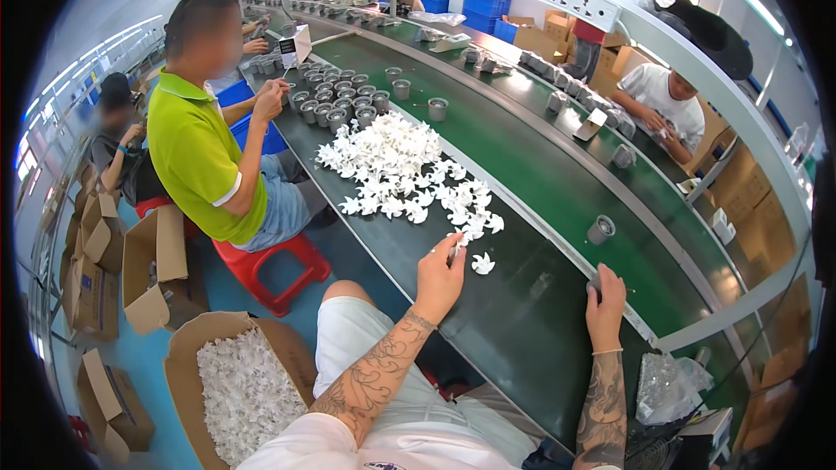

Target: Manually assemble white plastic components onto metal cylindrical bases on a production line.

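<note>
Across the dark worktop spreads a heap of small white bladed plastic impellers [383, 152], thinning out toward me. My left hand [440, 278] is at the heap's near edge, thumb and fingers pinched on a white impeller [460, 240] that they partly cover. One loose impeller [482, 264] lies just right of those fingertips. Over by the raised edge of the belt, my right hand [605, 306] is curled around a small grey part [595, 280], mostly hidden by the fingers. A grey cylindrical cup [601, 229] sits on the green belt beyond it.
Several grey cups [335, 96] stand grouped past the heap, beside a seated co-worker in a green shirt [196, 148]. A carton of white impellers [248, 392] is at my left. A plastic bag [666, 387] lies right of my right forearm. A metal frame [740, 313] crosses the right side.
</note>
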{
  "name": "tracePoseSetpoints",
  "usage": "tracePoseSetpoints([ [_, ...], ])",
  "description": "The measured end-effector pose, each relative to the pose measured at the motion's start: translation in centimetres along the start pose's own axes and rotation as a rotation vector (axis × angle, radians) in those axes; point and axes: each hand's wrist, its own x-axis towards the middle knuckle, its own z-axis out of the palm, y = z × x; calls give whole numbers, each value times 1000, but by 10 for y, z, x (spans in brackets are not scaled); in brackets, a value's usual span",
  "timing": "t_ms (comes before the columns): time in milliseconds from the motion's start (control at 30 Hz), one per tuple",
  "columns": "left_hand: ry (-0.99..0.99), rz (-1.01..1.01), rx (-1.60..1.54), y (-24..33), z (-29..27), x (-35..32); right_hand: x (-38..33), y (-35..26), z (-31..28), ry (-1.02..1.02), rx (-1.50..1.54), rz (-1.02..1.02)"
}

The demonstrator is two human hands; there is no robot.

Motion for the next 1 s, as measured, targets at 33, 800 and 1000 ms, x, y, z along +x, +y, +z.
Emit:
tracePoseSetpoints([
  [33, 30, 36, -63, 1, -2, 1, 2, -4, 0, -2, 2, 4],
  [800, -515, 16, -520, 48, 6, -8, 6, -42, 26, 264, 860, 617],
  [1000, -551, 17, -530, 68, 46, -1, 15, -88, 58, 146, 1416, 809],
])
